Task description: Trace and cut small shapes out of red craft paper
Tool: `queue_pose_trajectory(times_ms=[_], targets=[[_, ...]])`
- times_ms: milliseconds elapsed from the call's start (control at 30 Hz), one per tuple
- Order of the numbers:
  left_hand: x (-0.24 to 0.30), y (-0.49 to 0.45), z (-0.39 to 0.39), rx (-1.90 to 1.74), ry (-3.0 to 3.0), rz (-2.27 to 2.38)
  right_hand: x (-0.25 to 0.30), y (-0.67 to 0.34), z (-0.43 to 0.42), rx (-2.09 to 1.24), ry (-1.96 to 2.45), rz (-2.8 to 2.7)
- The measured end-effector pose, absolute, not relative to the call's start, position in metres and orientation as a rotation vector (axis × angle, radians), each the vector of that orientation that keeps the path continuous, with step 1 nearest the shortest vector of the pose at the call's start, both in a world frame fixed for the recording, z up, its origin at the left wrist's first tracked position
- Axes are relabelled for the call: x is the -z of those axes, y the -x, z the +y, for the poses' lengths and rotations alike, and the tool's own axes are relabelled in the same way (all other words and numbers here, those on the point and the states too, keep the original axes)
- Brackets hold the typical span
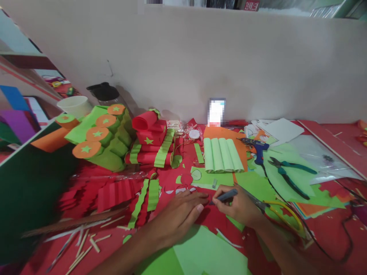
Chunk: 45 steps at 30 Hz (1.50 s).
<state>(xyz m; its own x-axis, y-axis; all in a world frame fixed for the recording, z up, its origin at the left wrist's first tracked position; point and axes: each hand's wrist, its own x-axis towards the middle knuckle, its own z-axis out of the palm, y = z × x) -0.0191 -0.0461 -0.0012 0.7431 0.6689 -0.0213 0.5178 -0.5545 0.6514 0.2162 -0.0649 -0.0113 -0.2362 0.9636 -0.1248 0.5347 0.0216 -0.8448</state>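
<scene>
My right hand is closed round a dark grey marker, its tip down at a piece of red paper. Just left of the tip, my left hand lies flat on the red paper with its fingers stretched out; what is under the fingers is hidden. Beyond the hands lies a light green paper piece with a drawn circle. Yellow-handled scissors lie right of my right hand, partly behind it. Green sheets spread below both hands.
Green rolled tubes sit on orange paper. A blue glue gun and green-handled cutting pliers lie to the right, with a cable. Orange-topped green rolls and a red-and-green paper model stand left. Wooden sticks lie front left.
</scene>
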Motion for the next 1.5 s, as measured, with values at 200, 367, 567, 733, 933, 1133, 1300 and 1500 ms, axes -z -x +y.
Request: queue_pose_trajectory(times_ms=[200, 367, 567, 733, 933, 1133, 1300, 1500], targets=[[0.001, 0.020, -0.046, -0.347, -2.315, 0.876, 0.009, -0.215, -0.065, -1.139, 1.499, -1.805], [-0.001, 0.020, -0.046, -0.354, -2.307, 0.875, 0.011, -0.216, -0.064, -1.125, 1.482, -1.818], [-0.004, 0.019, -0.045, -0.351, -2.257, 0.869, 0.012, -0.218, -0.065, -1.132, 1.469, -1.828], [-0.005, 0.020, -0.044, -0.339, -2.223, 0.865, 0.010, -0.217, -0.064, -1.125, 1.448, -1.840], [-0.007, 0.020, -0.043, -0.342, -2.202, 0.837, 0.008, -0.217, -0.064, -1.104, 1.423, -1.869], [-0.007, 0.020, -0.043, -0.326, -2.144, 0.844, 0.007, -0.218, -0.064, -1.093, 1.426, -1.910], [-0.012, 0.020, -0.042, -0.283, -2.072, 0.852, 0.005, -0.221, -0.064, -1.134, 1.444, -1.907], [-0.012, 0.019, -0.044, -0.307, -1.948, 0.911, 0.004, -0.221, -0.065, -1.095, 1.431, -1.930]])
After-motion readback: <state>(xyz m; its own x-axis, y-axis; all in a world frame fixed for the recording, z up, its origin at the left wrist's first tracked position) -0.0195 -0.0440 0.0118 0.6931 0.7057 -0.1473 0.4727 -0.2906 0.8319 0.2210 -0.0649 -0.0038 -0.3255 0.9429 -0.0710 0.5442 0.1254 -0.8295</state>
